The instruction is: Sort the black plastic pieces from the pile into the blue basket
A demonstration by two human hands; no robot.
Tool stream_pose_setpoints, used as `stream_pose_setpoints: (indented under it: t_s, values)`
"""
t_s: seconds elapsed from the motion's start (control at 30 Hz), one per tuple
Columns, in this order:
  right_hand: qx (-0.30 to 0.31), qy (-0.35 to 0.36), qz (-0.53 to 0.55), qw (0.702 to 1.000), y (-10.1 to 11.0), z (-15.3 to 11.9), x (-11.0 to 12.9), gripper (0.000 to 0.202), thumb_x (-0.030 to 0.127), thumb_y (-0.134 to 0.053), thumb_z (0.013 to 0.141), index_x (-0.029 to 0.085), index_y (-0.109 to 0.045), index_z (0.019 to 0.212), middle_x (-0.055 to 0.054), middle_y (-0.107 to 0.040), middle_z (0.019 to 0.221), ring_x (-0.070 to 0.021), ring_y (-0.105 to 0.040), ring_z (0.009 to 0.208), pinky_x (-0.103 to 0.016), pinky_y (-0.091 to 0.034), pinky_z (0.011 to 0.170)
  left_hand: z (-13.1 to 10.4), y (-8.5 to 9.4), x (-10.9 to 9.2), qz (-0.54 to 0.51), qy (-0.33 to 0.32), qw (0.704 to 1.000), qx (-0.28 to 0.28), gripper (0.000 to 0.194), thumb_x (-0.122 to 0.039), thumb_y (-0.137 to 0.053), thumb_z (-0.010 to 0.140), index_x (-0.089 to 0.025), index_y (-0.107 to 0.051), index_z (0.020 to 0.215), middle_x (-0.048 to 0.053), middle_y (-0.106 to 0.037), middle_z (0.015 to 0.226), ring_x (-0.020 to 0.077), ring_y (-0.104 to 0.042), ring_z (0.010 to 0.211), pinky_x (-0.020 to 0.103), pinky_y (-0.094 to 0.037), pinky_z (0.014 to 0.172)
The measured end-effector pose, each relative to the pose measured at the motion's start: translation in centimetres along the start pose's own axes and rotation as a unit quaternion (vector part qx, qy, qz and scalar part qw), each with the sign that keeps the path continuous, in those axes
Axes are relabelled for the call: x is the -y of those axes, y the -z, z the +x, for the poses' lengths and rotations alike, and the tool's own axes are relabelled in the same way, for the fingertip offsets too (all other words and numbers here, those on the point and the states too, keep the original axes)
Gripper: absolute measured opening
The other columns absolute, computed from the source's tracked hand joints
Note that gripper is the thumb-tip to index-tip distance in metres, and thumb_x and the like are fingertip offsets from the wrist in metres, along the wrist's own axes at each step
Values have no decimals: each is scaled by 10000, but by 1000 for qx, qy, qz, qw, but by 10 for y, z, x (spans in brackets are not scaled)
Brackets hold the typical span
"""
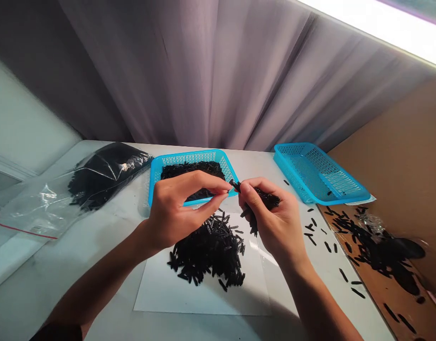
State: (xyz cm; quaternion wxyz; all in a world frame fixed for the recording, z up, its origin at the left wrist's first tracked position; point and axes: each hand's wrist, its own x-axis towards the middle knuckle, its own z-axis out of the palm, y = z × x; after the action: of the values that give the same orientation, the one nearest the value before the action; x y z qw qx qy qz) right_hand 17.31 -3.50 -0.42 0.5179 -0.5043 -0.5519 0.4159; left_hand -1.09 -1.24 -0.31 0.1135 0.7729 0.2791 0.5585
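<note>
My left hand is pinched, thumb against forefinger, with the tips close to my right hand's fingers. What sits in that pinch, if anything, is too small to make out. A bunch of short black strips is gripped in my right hand, and one strip pokes out between thumb and forefinger toward the left fingertips. Below both hands, a loose pile of black strips lies on a white sheet. Behind my left hand stands a blue basket filled with more black strips, partly hidden by the hand.
At the left lies a clear plastic bag of black material. Another blue basket at the back right holds a few bits. Stray strips dot the table's right side, with more on brown cardboard. A grey curtain hangs behind.
</note>
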Motion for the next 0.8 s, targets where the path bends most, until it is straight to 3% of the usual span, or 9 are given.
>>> stream_pose_setpoints:
  t_s: [0.43,0.8]
  values:
    - [-43,21,-6,999,5,-4,4,284,484,-717,931,231,-707,802,10,-561,645,-120,-438,501,-286,-328,433,-1,3,0,-66,60,996,-16,200,-74,-789,843,-230,-734,955,-22,-804,881,159,-777,800,302,-671,767]
    - [-22,54,-33,998,1,-7,5,269,438,-714,947,230,-702,776,-3,-578,638,-143,-478,557,-310,-350,500,0,2,0,-88,65,994,-9,220,-48,-796,829,-225,-735,944,-23,-798,871,145,-769,800,291,-664,761]
